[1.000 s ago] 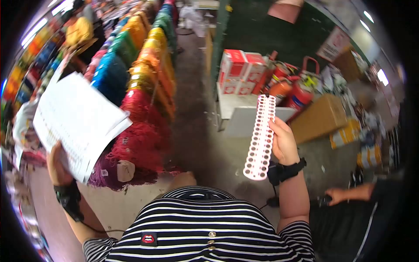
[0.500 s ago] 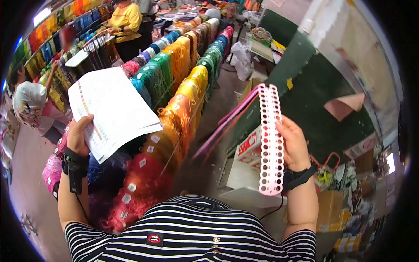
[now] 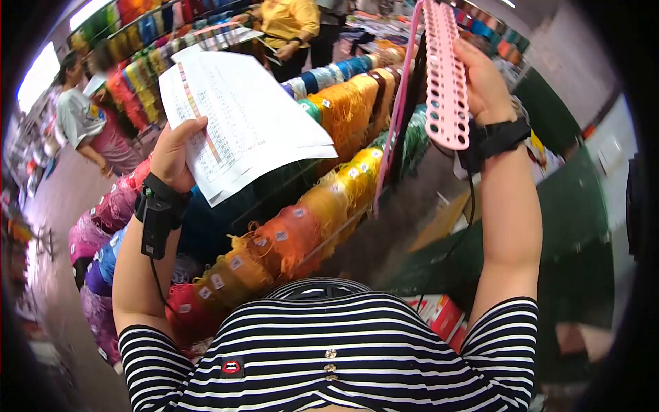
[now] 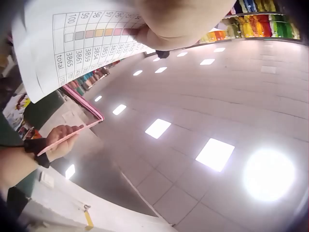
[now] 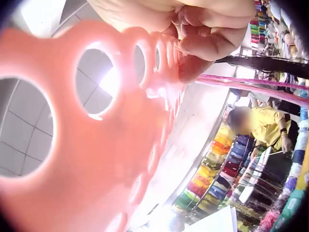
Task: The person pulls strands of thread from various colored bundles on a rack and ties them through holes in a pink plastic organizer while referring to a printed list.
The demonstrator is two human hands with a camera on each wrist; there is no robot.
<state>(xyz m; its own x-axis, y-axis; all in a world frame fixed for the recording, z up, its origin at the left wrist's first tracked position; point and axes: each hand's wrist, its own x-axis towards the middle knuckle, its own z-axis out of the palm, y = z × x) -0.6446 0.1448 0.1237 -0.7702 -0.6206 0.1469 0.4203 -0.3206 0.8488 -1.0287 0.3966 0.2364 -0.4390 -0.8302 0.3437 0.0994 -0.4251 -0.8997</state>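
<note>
My left hand [image 3: 173, 156] grips a few white paper sheets [image 3: 257, 113], thumb on top. A printed number table with a strip of colour swatches [image 4: 104, 33] runs along the sheets' edge. Raised on the other side, my right hand [image 3: 486, 86] pinches a long pink thread holder card [image 3: 447, 89] by its side edge. Round holes line both long edges of this card. Pink thread strands [image 3: 391, 147] and dark ones [image 3: 410, 103] hang from its far end. In the right wrist view the fingers [image 5: 207, 46] curl at the card's edge.
A long rack of coloured thread skeins [image 3: 295, 223] with small white labels runs diagonally ahead of me. Behind it stands a person in yellow [image 3: 285, 24]; another person [image 3: 96, 127] is at the left. A green panel [image 3: 549, 275] and a red-and-white box [image 3: 443, 319] lie to the right.
My view has swung from the boxes and fire extinguishers toward the thread racks. Both hands now appear higher, still holding the sheets and the card. Thread strands at the card have come into sight.
</note>
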